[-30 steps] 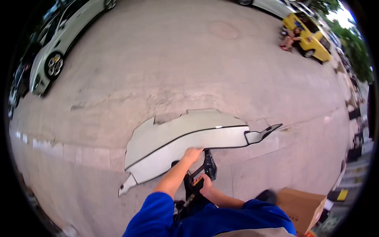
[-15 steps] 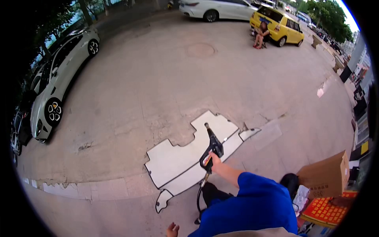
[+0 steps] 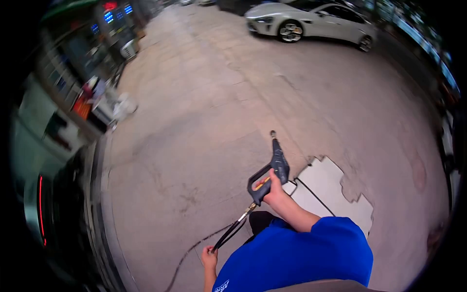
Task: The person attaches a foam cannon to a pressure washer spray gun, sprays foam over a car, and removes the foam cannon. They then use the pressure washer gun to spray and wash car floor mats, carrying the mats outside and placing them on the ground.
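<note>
In my right hand (image 3: 273, 187) is a black pressure washer gun (image 3: 278, 165), its fingers wrapped round the grip. The gun's short nozzle points forward over the pavement. From the brass fitting at its lower end runs a black hose (image 3: 227, 238). My left hand (image 3: 209, 254) is closed round this hose, low at the front of my body. A white floor mat (image 3: 323, 187) with dark edging lies flat on the ground to the right, partly hidden behind my right arm and blue sleeve.
A white car (image 3: 311, 22) is parked at the far right. Along the left are a dark vehicle with a red light strip (image 3: 42, 209), a shop front and piled goods (image 3: 104, 104). The hose trails back across the paving (image 3: 170, 146).
My view has swung left, so the mat now appears to the right. My left hand, free of the hose before, has closed on it. The gun stays in my right hand.
</note>
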The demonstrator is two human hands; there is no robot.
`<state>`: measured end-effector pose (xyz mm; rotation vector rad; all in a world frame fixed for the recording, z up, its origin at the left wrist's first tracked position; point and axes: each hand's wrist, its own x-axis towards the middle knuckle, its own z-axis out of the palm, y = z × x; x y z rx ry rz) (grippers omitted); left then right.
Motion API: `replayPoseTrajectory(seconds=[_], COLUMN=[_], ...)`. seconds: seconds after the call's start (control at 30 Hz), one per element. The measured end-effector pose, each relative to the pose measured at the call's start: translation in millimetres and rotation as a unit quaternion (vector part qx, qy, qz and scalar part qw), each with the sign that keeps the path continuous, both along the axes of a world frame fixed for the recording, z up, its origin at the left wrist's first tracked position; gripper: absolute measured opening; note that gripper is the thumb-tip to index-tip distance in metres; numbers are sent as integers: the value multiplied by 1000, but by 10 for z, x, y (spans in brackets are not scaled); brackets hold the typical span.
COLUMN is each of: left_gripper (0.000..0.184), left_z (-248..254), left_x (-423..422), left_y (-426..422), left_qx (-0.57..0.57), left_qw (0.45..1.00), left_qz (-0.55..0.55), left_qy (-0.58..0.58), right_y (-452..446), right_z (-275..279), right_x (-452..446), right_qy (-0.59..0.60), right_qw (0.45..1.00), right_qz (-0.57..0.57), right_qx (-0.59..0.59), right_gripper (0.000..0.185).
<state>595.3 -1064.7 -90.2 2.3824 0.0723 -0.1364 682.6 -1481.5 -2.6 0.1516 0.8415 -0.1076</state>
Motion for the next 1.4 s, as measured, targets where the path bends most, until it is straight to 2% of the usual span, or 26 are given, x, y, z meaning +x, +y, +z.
replayPoseTrajectory(seconds=[0.03,0.1,0.13,0.2,0.23,0.3,0.33,0.37,0.4,0.43,0.47,0.53,0.6,0.67,0.77,0.8,0.83,0.87,0.97,1.07,1.13,1.2,1.27,1.3,1.37,1.4], left_gripper=[17,18,19,20,20,23,23,24,26,27,27,23,22,18,22,26,30,36,31,23,19,17,18,18,18,18], left_z=[83,-26,414,785,670,430,294,128,-11,-81,-35,367,1148,1606,1278,1051,878,892,926,1030,1108,1166,1385,1494,1856,2093], left_x=[-307,-647,-743,-781,-782,-751,-752,-801,-832,-809,-647,-47,495,871,901,933,989,1206,1905,2915,3524,3902,4310,4759,5482,5735], left_y=[44,260,184,204,305,473,505,487,440,430,370,351,530,743,1059,1086,1051,1004,1231,2087,2821,3421,4129,4551,5198,5428], left_qx=[14,-82,-38,-57,-60,25,20,29,33,41,34,85,94,78,87,48,7,-36,-65,-99,-135,-80,-36,-11,20,16], left_qw=[1000,987,976,931,918,858,847,869,884,885,877,848,817,762,730,760,785,767,731,723,717,728,746,763,790,799], left_qz=[23,137,216,329,364,491,512,491,464,456,471,523,567,616,671,647,618,639,674,673,669,657,639,625,586,570], left_qy=[-5,20,0,-148,-147,-150,-143,-47,49,79,86,8,-37,-183,-97,-35,26,56,83,117,142,180,181,165,176,188], right_y=[108,166,163,197,257,326,351,450,397,555,760,871,1162,1524,2335,2660,3019,3367,4346,5505,6418,7159,7978,8513,9425,9714], right_z=[86,236,286,176,206,117,49,55,-328,-220,-40,74,384,567,675,671,750,829,971,1246,1512,1649,1916,2237,2304,2277], right_x=[35,266,361,722,956,1620,1896,2160,2589,2808,3052,3853,4458,5037,5745,6022,6267,6508,7305,8054,8452,8655,8810,8944,9361,9456], right_qy=[26,43,23,23,35,75,92,108,81,77,73,29,5,-51,-111,-125,-136,-148,-180,-215,-206,-223,-288,-339,-404,-448], right_qw=[999,991,989,979,978,964,956,949,949,941,932,930,929,916,886,871,851,829,738,622,570,515,412,341,251,197], right_qz=[37,103,124,171,175,207,220,232,250,264,277,292,325,352,413,429,453,477,579,667,699,728,723,688,616,591], right_qx=[-17,-69,-82,-113,-112,-148,-173,-184,-176,-200,-223,-222,-177,-184,-180,-204,-229,-253,-296,-348,-379,-394,-474,-543,-628,-641], right_gripper=[47,49,49,49,48,48,48,49,49,50,50,49,51,53,54,53,51,49,38,29,26,21,18,16,30,29])
